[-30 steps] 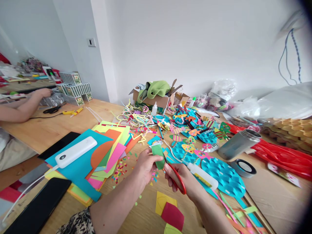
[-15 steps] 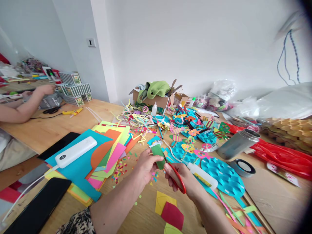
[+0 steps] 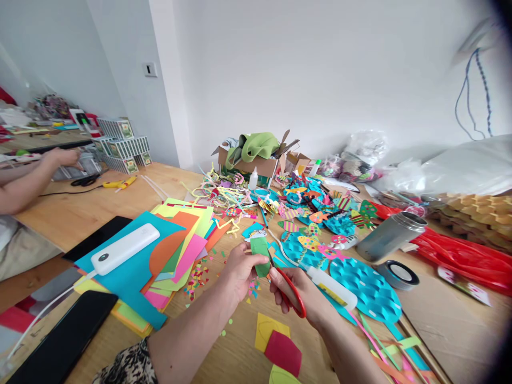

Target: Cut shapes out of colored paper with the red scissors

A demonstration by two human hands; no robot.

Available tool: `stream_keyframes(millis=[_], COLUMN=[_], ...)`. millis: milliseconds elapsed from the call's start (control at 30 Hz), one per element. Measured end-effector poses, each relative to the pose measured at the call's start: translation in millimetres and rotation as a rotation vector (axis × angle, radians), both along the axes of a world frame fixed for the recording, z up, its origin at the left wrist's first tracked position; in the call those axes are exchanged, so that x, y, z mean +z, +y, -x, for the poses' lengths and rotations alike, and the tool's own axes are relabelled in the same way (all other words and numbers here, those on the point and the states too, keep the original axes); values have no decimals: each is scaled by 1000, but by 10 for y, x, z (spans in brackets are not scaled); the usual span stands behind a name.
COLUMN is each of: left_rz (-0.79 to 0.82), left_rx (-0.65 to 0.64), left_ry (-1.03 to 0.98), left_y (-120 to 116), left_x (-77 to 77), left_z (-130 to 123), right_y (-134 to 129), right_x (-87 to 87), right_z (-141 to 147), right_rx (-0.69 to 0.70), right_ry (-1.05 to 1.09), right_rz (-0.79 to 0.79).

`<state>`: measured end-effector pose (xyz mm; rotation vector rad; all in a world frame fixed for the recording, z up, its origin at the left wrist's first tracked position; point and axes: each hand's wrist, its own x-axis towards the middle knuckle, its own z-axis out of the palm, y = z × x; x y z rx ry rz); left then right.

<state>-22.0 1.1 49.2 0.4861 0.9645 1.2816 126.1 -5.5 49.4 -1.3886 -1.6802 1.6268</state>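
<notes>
Pinched between the thumb and fingers of my left hand [image 3: 240, 272] is a piece of green paper [image 3: 260, 249], held upright above the table. My right hand [image 3: 298, 290] grips red-handled scissors [image 3: 294, 292], whose blades meet the right edge of the green paper. Below my hands lie a yellow paper piece [image 3: 269, 326] with a drawn curve, a dark red paper piece [image 3: 283, 353] and a lime one [image 3: 282, 375]. Tiny coloured paper scraps [image 3: 197, 280] are scattered left of my left wrist.
At left, a white power bank [image 3: 125, 249] rests on stacked coloured paper [image 3: 188, 224], near a black phone [image 3: 64, 341]. Rightward are a glue bottle [image 3: 334, 288], blue painted egg-tray pieces [image 3: 364, 288], tape [image 3: 399, 274] and a metal flask [image 3: 392, 234]. Another person's hand [image 3: 64, 157] works far left.
The green paper has turned slightly in my left hand, its face now more toward me. At far left, the other person's hand has moved down and left, away from the stacked boxes.
</notes>
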Motion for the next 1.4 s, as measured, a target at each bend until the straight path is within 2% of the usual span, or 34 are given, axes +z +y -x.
stream_keyframes(millis=[800,1233,1400], left_rz=[23,22,-3], left_rx=[-49,-54,-76], left_ry=[47,22,29], left_y=[4,3,0], left_x=[19,-3,45], left_z=[34,43,55], right_y=[17,6,14], right_x=[2,70,49], right_z=[-44,-10,-27], right_rx=[87,38,37], right_ry=[-16,-84,-55], right_rz=[-15,-5,-5])
